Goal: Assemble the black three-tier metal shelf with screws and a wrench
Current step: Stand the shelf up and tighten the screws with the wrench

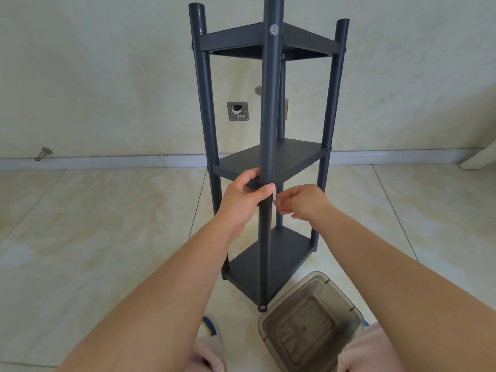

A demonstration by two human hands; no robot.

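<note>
Shelf (268,157) standing with all three tiers mounted; left hand (241,202) gripping the front post (268,116) at the middle tier, right hand (300,202) pinching beside it, likely seating a remaining screw—contents unclear.

Soft, even daylight is filling the scene, bright without harsh spots. The tiled floor (107,224) is showing only faint, diffuse shadows, and a mild sheen is lying across it. The wide-angle lens is bending the baseboard (107,161) into a curve and splaying the shelf posts (267,130) outward toward the top. The forearms at the bottom edge are looking stretched and slightly soft; the centre is staying sharp, with no motion blur.
</note>
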